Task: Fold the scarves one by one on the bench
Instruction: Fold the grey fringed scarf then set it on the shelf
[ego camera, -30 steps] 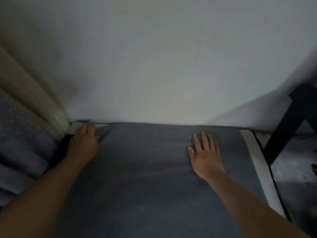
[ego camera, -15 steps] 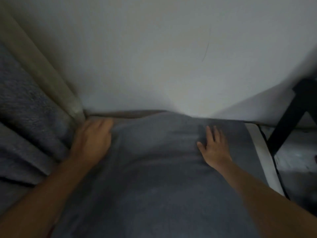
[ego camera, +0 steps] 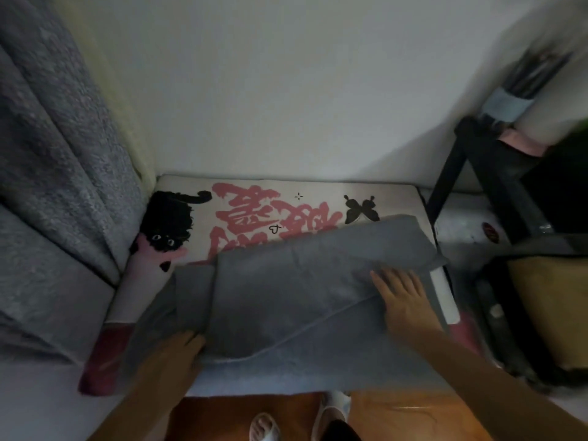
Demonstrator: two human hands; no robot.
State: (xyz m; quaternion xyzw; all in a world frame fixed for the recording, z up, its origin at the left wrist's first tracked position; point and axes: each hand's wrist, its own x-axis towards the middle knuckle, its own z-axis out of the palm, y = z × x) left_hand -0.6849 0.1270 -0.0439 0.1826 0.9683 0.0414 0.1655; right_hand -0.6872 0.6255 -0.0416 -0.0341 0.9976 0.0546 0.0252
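Observation:
A grey scarf (ego camera: 286, 297) lies across the near half of the bench (ego camera: 318, 189), its far part folded back toward me in a slanted flap. My left hand (ego camera: 168, 358) is at the flap's near left corner, fingers curled on the cloth edge. Over at the right end of the fold, my right hand (ego camera: 404, 297) lies flat on the scarf with straight fingers, just below the raised flap edge. The bench cushion's far half is bare, showing red characters (ego camera: 254, 214), a black cat (ego camera: 168, 221) and a black butterfly (ego camera: 361, 210).
A grey curtain (ego camera: 57, 186) hangs at the left against the bench. The white wall (ego camera: 286, 90) rises behind it. A black frame (ego camera: 471, 173) and a yellowish box (ego camera: 550, 307) stand at the right. Orange floor and my slippered foot (ego camera: 264, 428) are below.
The scarf covered the whole bench with both hands at its far edge. Both hands have since come toward me with that far part, folding it over and uncovering the printed cushion.

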